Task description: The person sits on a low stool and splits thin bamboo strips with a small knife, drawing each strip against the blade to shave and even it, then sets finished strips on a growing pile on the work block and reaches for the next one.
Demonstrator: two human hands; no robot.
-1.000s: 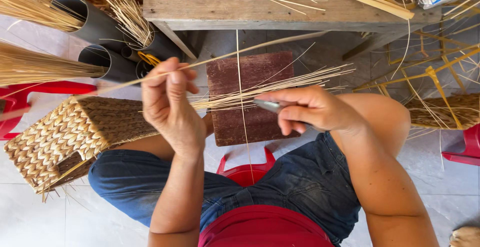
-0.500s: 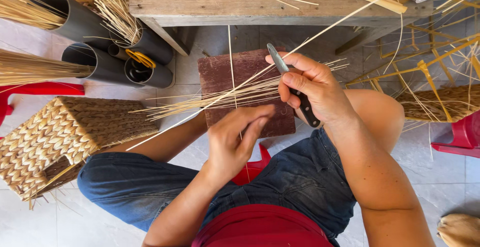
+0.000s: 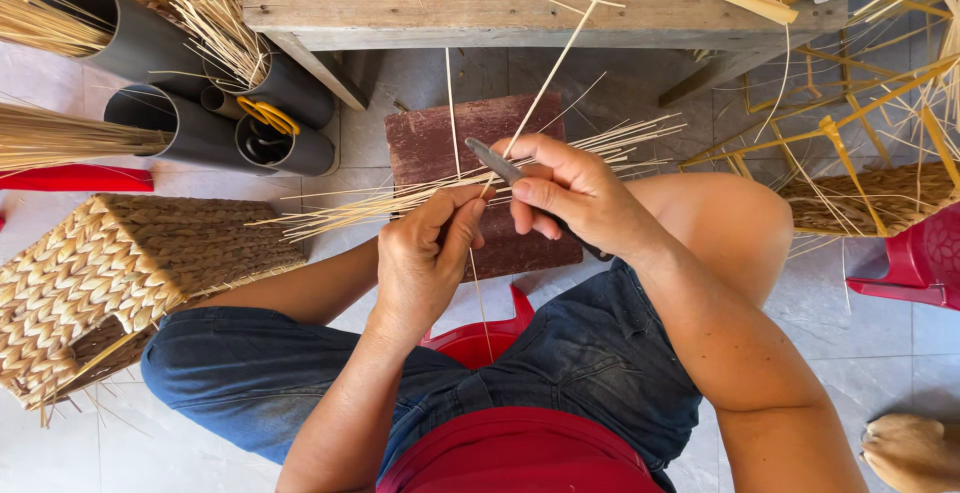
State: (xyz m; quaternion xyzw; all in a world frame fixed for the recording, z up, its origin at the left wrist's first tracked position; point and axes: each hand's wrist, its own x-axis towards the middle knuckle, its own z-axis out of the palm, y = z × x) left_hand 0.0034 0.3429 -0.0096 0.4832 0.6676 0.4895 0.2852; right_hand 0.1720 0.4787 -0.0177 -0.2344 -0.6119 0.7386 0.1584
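I see the woven basket at my left, pipes behind it — the wooden block ahead, under the bench.

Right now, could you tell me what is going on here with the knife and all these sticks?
A seated person holds a small knife in the right hand, its blade laid against a thin bamboo strip that runs up toward the wooden bench. The left hand pinches the same strip just below the blade. A bundle of thin slivers lies across a reddish-brown block in front of the knees. A woven basket sits beside the left leg.
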